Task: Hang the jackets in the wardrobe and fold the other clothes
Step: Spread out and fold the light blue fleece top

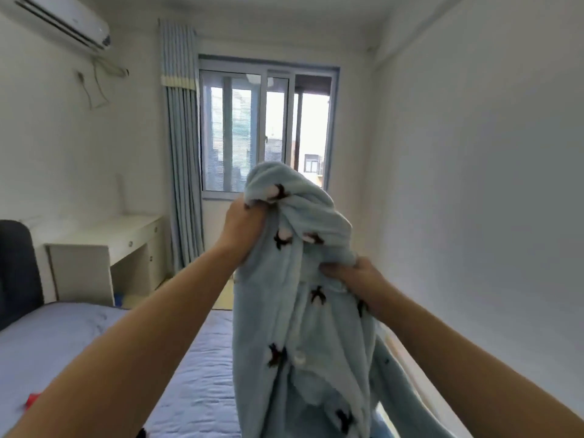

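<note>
Above the bed (79,336), the fleece (303,327) hangs toward six o'clock, left hand (245,229) clutching near its top, right hand (354,273) clutching at four.

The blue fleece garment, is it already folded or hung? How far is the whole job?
Done: no folded or hung clothes are visible. In hand: the left hand and right hand grip the blue fleece garment, lifted and bunched above the bed. Left: fold or hang it. A red thing at the bed's edge is unclear.
</note>
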`<state>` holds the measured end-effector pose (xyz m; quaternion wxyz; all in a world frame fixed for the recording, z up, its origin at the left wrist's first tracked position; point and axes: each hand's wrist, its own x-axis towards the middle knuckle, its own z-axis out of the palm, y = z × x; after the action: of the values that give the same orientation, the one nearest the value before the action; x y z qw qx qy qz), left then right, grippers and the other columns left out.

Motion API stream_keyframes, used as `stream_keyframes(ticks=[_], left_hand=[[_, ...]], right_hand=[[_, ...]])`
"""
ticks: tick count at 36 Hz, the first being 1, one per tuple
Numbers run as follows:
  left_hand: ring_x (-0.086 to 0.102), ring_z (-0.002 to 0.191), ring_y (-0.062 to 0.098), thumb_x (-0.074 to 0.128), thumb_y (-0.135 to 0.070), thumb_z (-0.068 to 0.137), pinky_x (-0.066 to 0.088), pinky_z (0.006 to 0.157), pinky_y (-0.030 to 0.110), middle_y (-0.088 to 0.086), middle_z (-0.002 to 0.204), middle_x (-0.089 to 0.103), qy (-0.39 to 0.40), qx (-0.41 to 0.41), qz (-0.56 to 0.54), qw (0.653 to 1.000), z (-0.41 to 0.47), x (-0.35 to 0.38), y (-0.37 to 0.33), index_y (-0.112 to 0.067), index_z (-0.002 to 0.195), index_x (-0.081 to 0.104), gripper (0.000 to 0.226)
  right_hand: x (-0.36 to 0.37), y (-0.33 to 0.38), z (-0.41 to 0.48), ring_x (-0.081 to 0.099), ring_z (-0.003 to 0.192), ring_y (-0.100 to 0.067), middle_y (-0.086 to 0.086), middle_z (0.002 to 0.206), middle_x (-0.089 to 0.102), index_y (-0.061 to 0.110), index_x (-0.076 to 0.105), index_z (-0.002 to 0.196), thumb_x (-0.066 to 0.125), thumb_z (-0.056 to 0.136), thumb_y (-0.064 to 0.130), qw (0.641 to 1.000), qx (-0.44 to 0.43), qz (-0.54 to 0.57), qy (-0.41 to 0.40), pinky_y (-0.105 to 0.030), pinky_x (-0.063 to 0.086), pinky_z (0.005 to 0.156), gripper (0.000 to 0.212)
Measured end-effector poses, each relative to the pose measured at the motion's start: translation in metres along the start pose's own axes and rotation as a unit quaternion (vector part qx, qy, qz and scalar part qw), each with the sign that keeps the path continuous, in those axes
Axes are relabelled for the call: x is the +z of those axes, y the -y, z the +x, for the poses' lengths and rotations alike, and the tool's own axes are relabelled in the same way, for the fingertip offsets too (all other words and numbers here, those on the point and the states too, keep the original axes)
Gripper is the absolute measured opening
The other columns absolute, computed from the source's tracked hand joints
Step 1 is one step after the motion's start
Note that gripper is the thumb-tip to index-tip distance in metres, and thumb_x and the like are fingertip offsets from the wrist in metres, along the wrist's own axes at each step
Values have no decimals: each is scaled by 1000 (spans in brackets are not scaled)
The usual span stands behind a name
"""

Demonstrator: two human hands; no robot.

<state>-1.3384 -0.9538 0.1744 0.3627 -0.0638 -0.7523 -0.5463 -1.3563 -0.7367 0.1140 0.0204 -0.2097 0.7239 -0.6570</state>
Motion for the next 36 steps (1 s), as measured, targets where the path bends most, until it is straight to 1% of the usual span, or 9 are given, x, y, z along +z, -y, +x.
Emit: stream_keyframes(ticks=[4, 6, 10, 12, 15, 21, 25, 30, 36], left_hand=[[57, 85, 12, 64, -47, 86, 43, 62, 20, 3, 107, 56, 31, -119, 8, 992, -30, -17, -1, -8, 125, 44, 59], [57, 94, 14, 71, -53, 76, 51, 79, 31, 4, 120, 51, 109, -178, -17, 978, -61, -16, 0, -15, 141, 27, 87], [52, 112, 1, 84, -36, 66, 46, 93, 15, -12, 127, 50, 230, -68, -48, 969, -129, 7, 1, -29, 141, 25, 96], [58, 111, 8, 81, -26, 67, 49, 91, 21, -5, 123, 59, 173, -60, -48, 982, -147, 18, 3, -23, 136, 38, 81], [63, 105, 23, 73, -9, 79, 54, 89, 36, 10, 113, 66, 17, -104, -143, 984, -149, 14, 6, -8, 125, 54, 50], [65, 65, 4, 65, -15, 88, 51, 53, 16, -9, 69, 68, -131, -159, -293, 934, -130, -2, 21, -24, 87, 59, 12], [58, 83, 21, 62, -20, 81, 50, 81, 38, 10, 85, 59, -147, -148, -252, 945, -127, 12, 27, -19, 83, 53, 10], [60, 84, 27, 64, -25, 75, 54, 82, 49, 17, 86, 60, -112, -131, -189, 967, -136, 12, 44, -16, 87, 56, 17], [64, 84, 5, 71, -18, 84, 52, 69, 20, -11, 88, 67, -7, -75, -118, 990, -156, -18, 80, -21, 98, 59, 19]], right_hand=[[-2, 36, -13, 69, 75, -21, -11, 88, 73, 9, 69, 94, 67, 83, 8, 986, -31, 133, -92, -28, 56, 62, 11], [4, 48, -17, 69, 72, -19, -9, 87, 73, 8, 69, 97, 64, 85, 10, 978, -31, 173, -109, -25, 56, 58, 13], [25, 56, -18, 68, 75, -12, -7, 86, 71, 7, 68, 94, 61, 90, 18, 982, -51, 144, -115, -25, 56, 67, 14], [36, 56, -19, 63, 72, -7, -5, 83, 68, 3, 66, 95, 57, 94, 15, 986, -86, 91, -113, -20, 51, 63, 15], [44, 42, -27, 57, 110, -20, -20, 129, 55, -2, 40, 137, 57, 94, 22, 993, -84, 47, -61, -30, 50, 94, 52], [41, -23, -88, 38, 129, -1, 17, 146, 34, 31, 23, 150, 62, 76, 67, 997, -21, -49, 50, -20, 32, 105, 92], [55, -56, -116, 63, 108, -8, 10, 114, 68, 33, 57, 119, 78, 67, 40, 993, -7, -22, 114, -28, 53, 89, 56], [54, -85, -113, 66, 79, -10, 4, 81, 73, 17, 69, 87, 62, 68, 13, 998, -7, 13, -53, -25, 55, 66, 20], [47, -85, -101, 69, 77, -3, 7, 84, 75, 23, 73, 86, 59, 86, 0, 984, -22, 92, -153, -15, 51, 61, 27]])
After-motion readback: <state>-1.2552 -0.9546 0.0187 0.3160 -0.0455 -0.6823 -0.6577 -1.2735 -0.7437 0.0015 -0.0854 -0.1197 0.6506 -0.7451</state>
